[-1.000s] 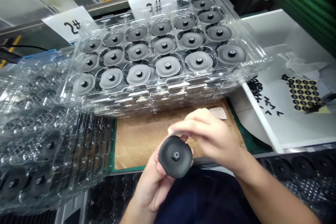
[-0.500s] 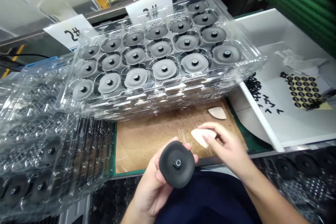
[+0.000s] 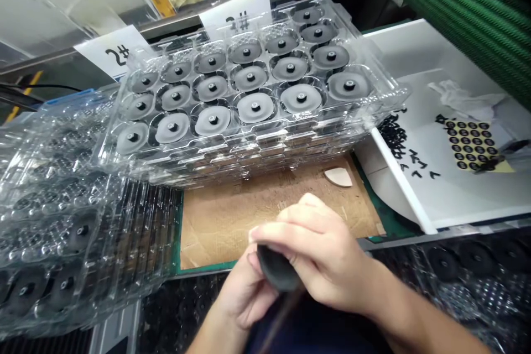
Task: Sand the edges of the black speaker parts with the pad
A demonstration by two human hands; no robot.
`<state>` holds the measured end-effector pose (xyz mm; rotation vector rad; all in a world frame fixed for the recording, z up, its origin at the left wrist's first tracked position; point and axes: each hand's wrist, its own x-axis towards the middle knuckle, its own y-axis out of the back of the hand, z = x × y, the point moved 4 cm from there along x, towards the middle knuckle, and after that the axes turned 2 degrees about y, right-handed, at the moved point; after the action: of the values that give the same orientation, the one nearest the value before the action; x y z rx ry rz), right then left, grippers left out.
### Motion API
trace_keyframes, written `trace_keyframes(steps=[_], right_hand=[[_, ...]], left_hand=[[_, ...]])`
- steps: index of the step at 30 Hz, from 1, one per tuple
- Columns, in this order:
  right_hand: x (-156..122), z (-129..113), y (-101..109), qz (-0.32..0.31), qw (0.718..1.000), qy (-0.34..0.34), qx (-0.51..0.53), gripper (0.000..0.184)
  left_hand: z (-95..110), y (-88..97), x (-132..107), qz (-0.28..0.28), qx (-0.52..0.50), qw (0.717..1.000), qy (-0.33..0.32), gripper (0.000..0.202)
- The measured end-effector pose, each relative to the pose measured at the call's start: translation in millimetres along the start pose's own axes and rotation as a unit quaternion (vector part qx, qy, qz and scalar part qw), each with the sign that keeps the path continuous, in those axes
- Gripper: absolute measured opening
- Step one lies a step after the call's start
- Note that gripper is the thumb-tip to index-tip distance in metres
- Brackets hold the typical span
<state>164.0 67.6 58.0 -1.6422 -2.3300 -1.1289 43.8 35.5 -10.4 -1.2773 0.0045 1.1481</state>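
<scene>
My left hand (image 3: 244, 287) grips a black rounded disc (image 3: 277, 271) by its edge, above my lap and tilted. My right hand (image 3: 315, 249) is closed over the disc's top, fingers bent across it, hiding its central stub. The white pad that hand held a moment ago is hidden under the fingers. A second white pad (image 3: 338, 177) lies on the cardboard sheet (image 3: 219, 215) beyond my hands. Behind the cardboard stands a stack of clear plastic trays (image 3: 265, 141); the top one holds rows of similar discs, each with a small stub.
More clear trays (image 3: 78, 221) are stacked at the left. On the right, a white bin (image 3: 452, 199) holds small black pieces, a yellow sheet of round stickers (image 3: 473, 146) and crumpled white material. Two paper signs (image 3: 114, 52) stand behind the trays. A green ribbed surface (image 3: 468, 11) is at upper right.
My right hand has moved left from above the cardboard onto the disc, carrying the white pad out of sight. The disc has tipped in my left hand. The view has shifted slightly.
</scene>
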Motion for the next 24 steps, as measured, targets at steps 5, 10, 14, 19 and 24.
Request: trace_keyframes(steps=[5,10,14,19,24], right_hand=[[-25,-16,-9,0.055,0.994,-0.088,-0.02,0.022],[-44,11,-4,0.129,0.956,-0.205,0.164,0.018],[-50,33,11,0.226,0.913,-0.309,0.139,0.021],[-24,7,18,0.196,0.968,-0.148,0.044,0.033],[-8,8,-2,-0.052,0.988,-0.142,0.018,0.026]], left_hand=[[12,8.6,2,0.064,-0.006,0.99,-0.123,0.055],[19,-2.8,0,0.077,-0.002,0.98,-0.185,0.061],[18,-7.2,1,0.078,0.0,0.979,-0.189,0.059],[18,-3.2,3,0.087,0.005,0.98,-0.18,0.058],[21,14.2,3,0.134,0.014,0.972,-0.191,0.058]])
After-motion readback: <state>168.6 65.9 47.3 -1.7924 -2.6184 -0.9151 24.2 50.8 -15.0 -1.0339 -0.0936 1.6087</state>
